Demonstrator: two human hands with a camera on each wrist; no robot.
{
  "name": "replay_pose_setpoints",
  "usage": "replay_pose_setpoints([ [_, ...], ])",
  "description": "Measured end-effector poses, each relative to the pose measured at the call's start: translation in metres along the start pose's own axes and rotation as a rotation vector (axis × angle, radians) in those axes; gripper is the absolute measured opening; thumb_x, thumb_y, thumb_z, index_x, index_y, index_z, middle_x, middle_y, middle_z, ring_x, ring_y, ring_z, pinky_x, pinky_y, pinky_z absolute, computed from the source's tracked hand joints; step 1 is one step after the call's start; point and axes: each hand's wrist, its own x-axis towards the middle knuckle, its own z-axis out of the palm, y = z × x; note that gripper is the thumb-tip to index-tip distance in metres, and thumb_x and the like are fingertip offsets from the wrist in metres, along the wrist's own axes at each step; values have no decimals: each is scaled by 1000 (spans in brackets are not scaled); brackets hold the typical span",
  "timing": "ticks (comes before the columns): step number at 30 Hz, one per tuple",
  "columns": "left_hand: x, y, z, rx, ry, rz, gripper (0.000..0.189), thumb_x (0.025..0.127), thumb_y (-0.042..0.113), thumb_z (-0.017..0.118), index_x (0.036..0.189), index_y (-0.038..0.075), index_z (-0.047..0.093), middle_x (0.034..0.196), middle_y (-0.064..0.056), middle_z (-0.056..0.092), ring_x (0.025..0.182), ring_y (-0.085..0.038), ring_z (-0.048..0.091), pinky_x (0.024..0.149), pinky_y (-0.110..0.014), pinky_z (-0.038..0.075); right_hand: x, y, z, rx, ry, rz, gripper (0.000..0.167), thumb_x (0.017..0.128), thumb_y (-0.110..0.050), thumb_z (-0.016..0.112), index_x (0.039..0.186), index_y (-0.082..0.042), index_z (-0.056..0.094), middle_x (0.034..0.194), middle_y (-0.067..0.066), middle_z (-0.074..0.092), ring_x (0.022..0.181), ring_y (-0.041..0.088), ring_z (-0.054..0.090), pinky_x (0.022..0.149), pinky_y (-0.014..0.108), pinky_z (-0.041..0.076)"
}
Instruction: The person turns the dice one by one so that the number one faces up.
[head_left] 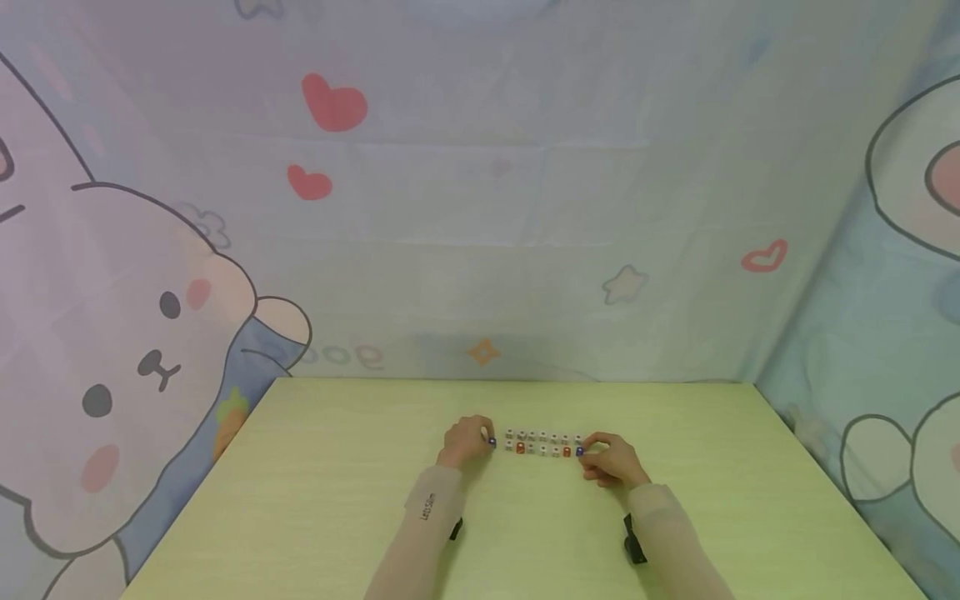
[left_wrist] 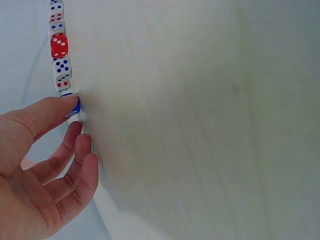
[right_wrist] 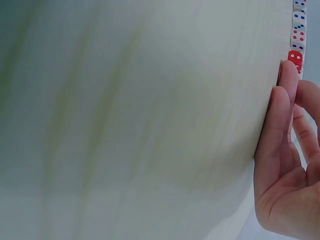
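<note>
Two rows of small dice stand on the table, the back row made of white dice (head_left: 543, 436). White dice and two red dice, a left one (head_left: 521, 448) and a right one (head_left: 567, 452), make up the front row. Just off the row's left end, my left hand (head_left: 467, 438) pinches a blue die (left_wrist: 76, 106) between thumb and fingers. At the right end my right hand (head_left: 617, 460) has its fingertips around another blue die (head_left: 580, 451), close beside the red one. That blue die is hidden behind the fingers in the right wrist view.
A pale yellow-green wood-grain table (head_left: 315, 500) extends on all sides of the dice. Behind it hangs a printed cloth backdrop (head_left: 465, 183) with hearts and cartoon animals. Dark straps show beneath both sleeves.
</note>
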Motion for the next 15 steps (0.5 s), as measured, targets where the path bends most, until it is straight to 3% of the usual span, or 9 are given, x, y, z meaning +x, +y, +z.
replay_pose_setpoints([
  [4,-2,1,0,-23,1,16,9,71,10,70,71,15,63,75,-4,64,64,-17,56,53,-33,44,0,0,1,-4,9,8,21,76,-12,66,97,-10,61,58,1,64,46,9,59,40,23,45],
  [5,-9,12,-7,-26,-13,-19,9,70,6,70,72,12,63,76,-6,65,65,-19,57,54,-34,45,0,-1,1,-4,9,7,21,76,-12,66,97,-10,61,58,1,64,46,9,59,40,23,45],
  [11,-21,23,-13,12,18,15,7,73,8,69,79,9,65,78,-6,65,65,-18,57,53,-31,44,1,-1,1,5,8,3,21,76,-12,66,96,-10,61,58,1,64,46,9,59,40,23,45],
  [15,-20,25,-13,13,16,4,9,73,10,70,80,9,65,78,-6,66,67,-18,58,54,-32,44,2,0,0,17,5,-3,20,76,-11,66,96,-10,61,58,2,63,46,10,59,40,24,44],
])
